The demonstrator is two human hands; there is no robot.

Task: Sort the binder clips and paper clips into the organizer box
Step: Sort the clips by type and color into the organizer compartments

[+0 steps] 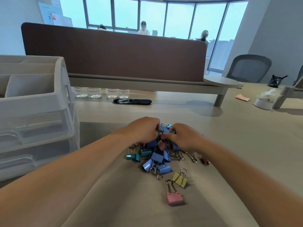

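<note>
A heap of binder clips [157,157] in blue, teal, pink and yellow lies on the beige desk, mixed with metal wire handles. A pink clip [174,198] and a yellow clip [179,179] lie apart, nearer to me. My left hand [144,131] and my right hand [185,136] are both on the far side of the heap, fingers curled into the clips and gripping some. What exactly each hand holds is hidden by the fingers. The white organizer box [37,102] stands at the left, with open top compartments and clear drawers below.
A brown desk divider [114,53] on a raised shelf runs across the back. Several clear bottles [101,93] and a black cable slot [132,101] sit beneath it. A grey chair [249,68], a white tub [263,103] and pink paper [242,97] are at the right. People sit beyond the divider.
</note>
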